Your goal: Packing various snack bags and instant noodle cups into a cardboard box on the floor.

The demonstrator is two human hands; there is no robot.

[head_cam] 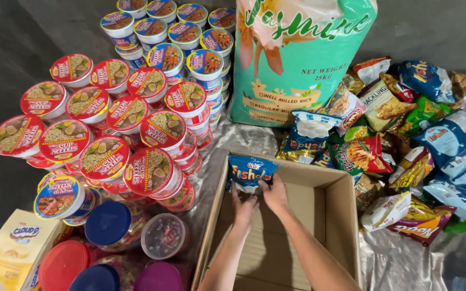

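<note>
At centre frame, the left hand (244,207) and right hand (275,195) together grip a blue snack bag (251,171), seemingly setting it against the far wall of the cardboard box (336,215); letting go comes next.

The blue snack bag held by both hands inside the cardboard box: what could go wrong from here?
1. Both hands, left hand and right hand, pinch the blue snack bag at its lower edge; a tight squeeze might crush the contents.
2. The stacked noodle cups lean close to the cardboard box; a nudge to the box or an elbow could topple them.
</note>
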